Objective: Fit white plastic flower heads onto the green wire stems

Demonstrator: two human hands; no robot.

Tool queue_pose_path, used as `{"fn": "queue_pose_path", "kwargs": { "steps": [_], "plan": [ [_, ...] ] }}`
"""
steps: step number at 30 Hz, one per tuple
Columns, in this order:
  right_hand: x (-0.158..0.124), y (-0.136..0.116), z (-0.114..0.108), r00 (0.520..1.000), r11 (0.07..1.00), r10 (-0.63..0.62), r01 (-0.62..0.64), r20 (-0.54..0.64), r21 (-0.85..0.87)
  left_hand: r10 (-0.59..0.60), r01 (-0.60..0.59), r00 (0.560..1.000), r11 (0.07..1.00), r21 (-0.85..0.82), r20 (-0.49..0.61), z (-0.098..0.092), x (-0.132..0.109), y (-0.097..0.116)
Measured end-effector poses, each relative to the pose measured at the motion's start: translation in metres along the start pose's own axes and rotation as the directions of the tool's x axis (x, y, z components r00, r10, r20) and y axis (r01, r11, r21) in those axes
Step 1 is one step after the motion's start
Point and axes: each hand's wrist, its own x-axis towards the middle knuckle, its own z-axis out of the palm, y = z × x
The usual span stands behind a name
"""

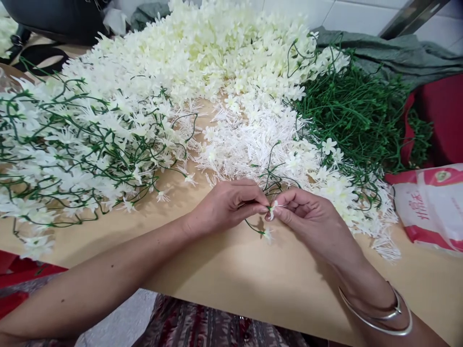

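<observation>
Near the table's front, my left hand (pixel 235 205) pinches a thin green plastic stem (pixel 250 224) close to its tip. My right hand (pixel 309 214) meets it there, thumb and forefinger closed on a small white artificial flower (pixel 272 210) at that tip. Another branch of the stem hangs below with a white blossom (pixel 267 234) on its end. Just beyond my hands lie white stamen pieces (pixel 249 144) in a loose heap, with a few green stems (pixel 271 176) on top.
Assembled flower sprays (pixel 79 149) spread over the left side. Loose cream petals (pixel 224 43) are heaped at the back, bare green stems (pixel 354 111) at the right. A red and white plastic bag (pixel 430 207) lies at the right edge. A black bag (pixel 54 19) stands back left.
</observation>
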Motion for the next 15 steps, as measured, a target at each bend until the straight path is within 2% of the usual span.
{"fn": "queue_pose_path", "kwargs": {
  "steps": [6, 11, 13, 15],
  "plan": [
    [0.004, -0.003, -0.001, 1.0, 0.997, 0.019, -0.019, 0.007, -0.069, -0.01, 0.01, 1.0, 1.0, 0.008, -0.009, 0.001, 0.0, -0.004],
    [-0.003, 0.004, -0.006, 0.995, 0.991, 0.081, -0.087, -0.065, -0.099, 0.049, -0.049, 0.999, 0.999, 0.011, 0.023, 0.008, -0.001, -0.001],
    [-0.004, 0.012, -0.01, 0.991, 0.994, 0.092, -0.097, -0.1, -0.046, 0.068, -0.069, 0.997, 0.997, 0.045, 0.027, 0.011, 0.0, 0.004],
    [-0.002, 0.02, -0.011, 0.987, 0.996, 0.078, -0.071, -0.142, 0.051, 0.088, -0.084, 0.995, 0.993, 0.085, -0.047, 0.009, 0.0, 0.01]
  ]
}}
